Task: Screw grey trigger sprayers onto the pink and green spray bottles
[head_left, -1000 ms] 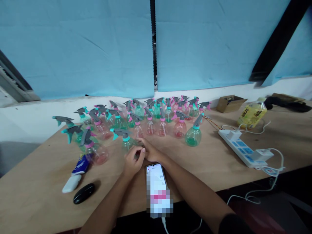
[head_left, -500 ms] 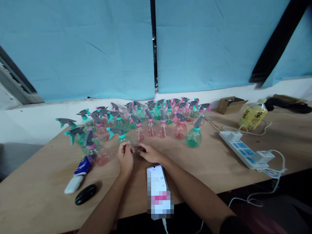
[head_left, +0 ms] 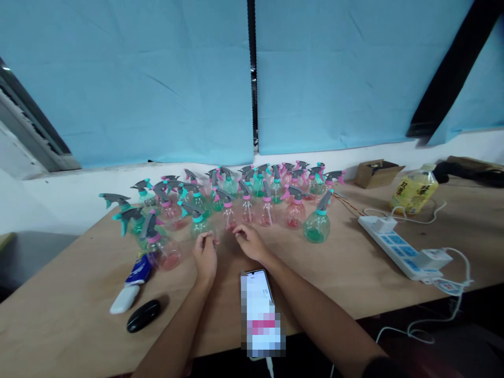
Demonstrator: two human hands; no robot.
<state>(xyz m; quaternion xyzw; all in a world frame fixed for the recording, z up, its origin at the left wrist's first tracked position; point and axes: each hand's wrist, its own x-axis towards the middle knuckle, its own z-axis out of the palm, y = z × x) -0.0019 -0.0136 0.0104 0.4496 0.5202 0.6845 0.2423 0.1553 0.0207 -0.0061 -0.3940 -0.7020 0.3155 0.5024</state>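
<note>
Both my hands rest on the wooden table point(head_left: 354, 273) in front of a crowd of small spray bottles point(head_left: 252, 194) with grey triggers, some green, some pink. My left hand point(head_left: 205, 255) has its fingers curled in a loose pinch just in front of a green spray bottle point(head_left: 199, 223); I cannot make out what, if anything, it holds. A little to the right, my right hand point(head_left: 251, 242) lies on the table with its fingers slightly bent and nothing in them, close to a pink bottle point(head_left: 229, 215).
A phone point(head_left: 260, 307) lies between my forearms at the near edge. On the left lie a white-and-blue tube point(head_left: 132, 286) and a black oval object point(head_left: 142, 316). To the right are a power strip point(head_left: 397, 245) with cables, a yellow drink bottle point(head_left: 413, 191) and a cardboard box point(head_left: 378, 172).
My hands were together at the green bottle's base; they have drawn apart and moved slightly further from me. The view has shifted a little.
</note>
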